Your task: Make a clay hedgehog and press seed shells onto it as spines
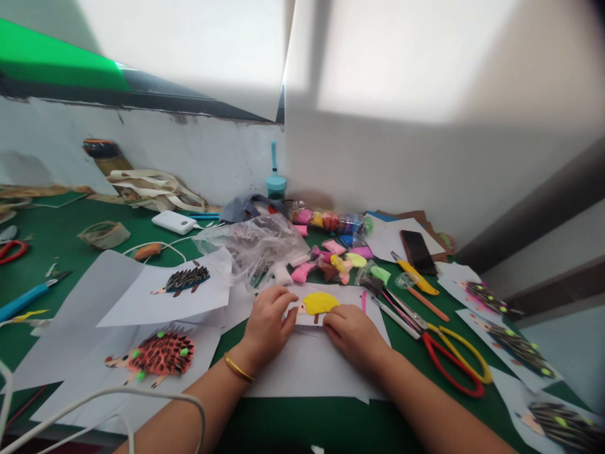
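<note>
A small clay hedgehog (320,303) with a smooth yellow back, a pale face and brown legs lies on white paper (302,372) in front of me. My left hand (270,323) rests at its face end, fingers curved, with a gap between thumb and forefinger. At the rear end my right hand (354,331) has its fingers curled together against the yellow clay. Those fingertips partly hide the animal's back end. Just beyond the right hand is a thin pink clay strip (363,301) on the paper.
Hedgehog pictures (163,353) lie on sheets left and right. Scissors (456,362), a yellow utility knife (416,275) and a phone (418,251) are to the right. Clay packets (331,260) and a plastic bag (255,246) lie behind. A white cable (142,392) crosses the left foreground.
</note>
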`<state>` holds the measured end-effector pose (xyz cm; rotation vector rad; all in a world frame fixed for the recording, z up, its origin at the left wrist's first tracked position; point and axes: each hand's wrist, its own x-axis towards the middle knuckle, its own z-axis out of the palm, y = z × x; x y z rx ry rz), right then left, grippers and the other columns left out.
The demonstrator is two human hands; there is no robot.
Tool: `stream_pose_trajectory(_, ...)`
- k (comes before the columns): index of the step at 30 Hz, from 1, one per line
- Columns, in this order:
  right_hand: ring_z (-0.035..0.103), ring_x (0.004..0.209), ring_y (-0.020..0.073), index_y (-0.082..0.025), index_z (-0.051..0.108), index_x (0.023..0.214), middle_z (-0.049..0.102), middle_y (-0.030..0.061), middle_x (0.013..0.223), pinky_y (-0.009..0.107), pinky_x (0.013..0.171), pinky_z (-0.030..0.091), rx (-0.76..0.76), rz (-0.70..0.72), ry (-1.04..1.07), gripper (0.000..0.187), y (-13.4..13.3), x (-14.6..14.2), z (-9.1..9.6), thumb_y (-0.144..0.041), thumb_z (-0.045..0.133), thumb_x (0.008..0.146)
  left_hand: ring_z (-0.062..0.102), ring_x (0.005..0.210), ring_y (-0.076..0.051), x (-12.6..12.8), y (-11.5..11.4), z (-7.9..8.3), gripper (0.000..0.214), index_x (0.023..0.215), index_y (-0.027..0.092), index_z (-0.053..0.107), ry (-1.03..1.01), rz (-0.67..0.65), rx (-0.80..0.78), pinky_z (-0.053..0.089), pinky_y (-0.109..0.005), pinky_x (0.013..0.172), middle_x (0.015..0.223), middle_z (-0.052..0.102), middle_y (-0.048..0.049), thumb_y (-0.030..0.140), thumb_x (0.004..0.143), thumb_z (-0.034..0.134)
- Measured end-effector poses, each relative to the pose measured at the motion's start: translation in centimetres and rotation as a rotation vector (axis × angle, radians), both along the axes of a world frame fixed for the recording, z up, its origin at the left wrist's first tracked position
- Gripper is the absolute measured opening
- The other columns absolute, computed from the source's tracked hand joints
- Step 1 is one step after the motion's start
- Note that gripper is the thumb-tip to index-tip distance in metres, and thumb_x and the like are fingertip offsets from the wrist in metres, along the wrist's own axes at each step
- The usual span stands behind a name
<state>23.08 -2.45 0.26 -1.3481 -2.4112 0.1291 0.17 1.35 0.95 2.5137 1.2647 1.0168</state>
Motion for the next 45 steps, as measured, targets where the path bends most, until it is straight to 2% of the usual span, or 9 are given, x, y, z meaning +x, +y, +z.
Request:
stream_pose_trajectory(5, 0.057, 0.080, 0.0182, -0.018, 0.062, 0.084, 0.065, 0.0053, 0.084, 0.029, 0.073, 0.040, -0.039, -0.040, 0.116, 0.011, 0.2, -0.1, -0.6, -0.014, 0.052, 0.089, 0.053, 0.077, -0.017, 1.2, -2.0, 0.0, 0.014, 0.081, 0.020, 0.062, 0.183, -0.242, 0.171, 0.043, -0.033, 0.072, 0.080, 0.060, -0.0025, 0.021, 0.091, 0.053)
stream_pose_trajectory(11, 0.057, 0.081, 0.0193, -0.018, 0.061, 0.084, 0.065, 0.0055, 0.084, 0.031, 0.074, 0.041, -0.053, -0.033, 0.144, 0.011, 0.1, -0.1, -0.7, -0.014, 0.052, 0.088, 0.053, 0.094, -0.022, 2.4, -1.9, -0.4, 0.011, 0.099, 0.024, 0.064, 0.230, -0.109, 0.239, 0.037, -0.039, 0.081, 0.095, 0.063, -0.0031, 0.024, 0.092, 0.055)
stream_pose_trajectory(19, 0.058, 0.080, 0.0191, -0.017, 0.063, 0.082, 0.066, 0.0057, 0.083, 0.031, 0.074, 0.041, -0.038, -0.006, 0.098, 0.011, -0.4, -0.6, -0.5, -0.014, 0.053, 0.085, 0.051, 0.080, -0.019, 2.4, -1.5, -0.5, 0.012, 0.084, 0.022, 0.062, 0.319, -0.207, 0.225, 0.033, -0.038, 0.077, 0.078, 0.061, -0.0002, 0.024, 0.094, 0.055)
stream_pose_trajectory(26, 0.059, 0.079, 0.0168, -0.020, 0.066, 0.084, 0.067, 0.0034, 0.082, 0.029, 0.075, 0.042, -0.059, 0.048, 0.157, 0.013, -0.3, 0.5, 0.2, -0.018, 0.053, 0.087, 0.055, 0.085, -0.018, 2.0, -1.5, 0.3, 0.014, 0.090, 0.022, 0.066, 0.038, -0.160, 0.056, 0.036, -0.037, 0.081, 0.087, 0.066, -0.0022, 0.024, 0.094, 0.053)
stream_pose_trajectory(28, 0.060, 0.082, 0.0169, -0.020, 0.067, 0.091, 0.068, 0.0045, 0.086, 0.029, 0.077, 0.044, -0.012, -0.049, 0.179, 0.018, 0.3, 2.3, 0.5, -0.021, 0.049, 0.091, 0.057, 0.087, -0.018, 1.7, -1.1, 0.7, 0.015, 0.096, 0.022, 0.066, -0.090, -0.115, -0.008, 0.037, -0.037, 0.083, 0.091, 0.066, -0.0031, 0.022, 0.095, 0.051)
stream_pose_trajectory(30, 0.061, 0.087, 0.0196, -0.019, 0.069, 0.095, 0.068, 0.0068, 0.091, 0.031, 0.080, 0.044, 0.079, -0.283, 0.111, 0.023, 1.1, 4.4, 0.6, -0.023, 0.047, 0.093, 0.057, 0.091, -0.019, 1.3, -0.6, 1.4, 0.016, 0.096, 0.022, 0.066, -0.205, -0.072, -0.077, 0.039, -0.036, 0.085, 0.090, 0.065, -0.0034, 0.026, 0.095, 0.051)
stream_pose_trajectory(33, 0.061, 0.092, 0.0217, -0.017, 0.070, 0.105, 0.068, 0.0082, 0.093, 0.031, 0.080, 0.043, 0.082, -0.467, -0.091, 0.027, 2.0, 6.7, 0.4, -0.025, 0.048, 0.093, 0.056, 0.079, -0.017, 0.8, 0.0, 3.0, 0.023, 0.079, 0.019, 0.062, -0.361, -0.013, -0.196, 0.043, -0.031, 0.076, 0.080, 0.061, -0.0016, 0.035, 0.094, 0.052)
stream_pose_trajectory(40, 0.062, 0.089, 0.0197, -0.023, 0.073, 0.098, 0.067, 0.0053, 0.089, 0.029, 0.071, 0.039, 0.022, -0.536, -0.306, 0.025, 2.6, 6.2, -0.2, -0.026, 0.048, 0.094, 0.053, 0.072, -0.016, 0.7, 0.9, 6.5, 0.029, 0.073, 0.020, 0.055, -0.466, 0.090, -0.296, 0.043, -0.029, 0.069, 0.072, 0.054, 0.0005, 0.039, 0.094, 0.047)
stream_pose_trajectory(45, 0.062, 0.089, 0.0193, -0.021, 0.071, 0.092, 0.066, 0.0041, 0.089, 0.029, 0.070, 0.037, 0.028, -0.569, -0.307, 0.020, 2.7, 6.4, -0.4, -0.025, 0.051, 0.093, 0.056, 0.083, -0.017, 1.8, 1.8, 5.7, 0.024, 0.083, 0.019, 0.064, -0.419, -0.019, -0.269, 0.044, -0.031, 0.078, 0.084, 0.061, -0.0025, 0.035, 0.093, 0.049)
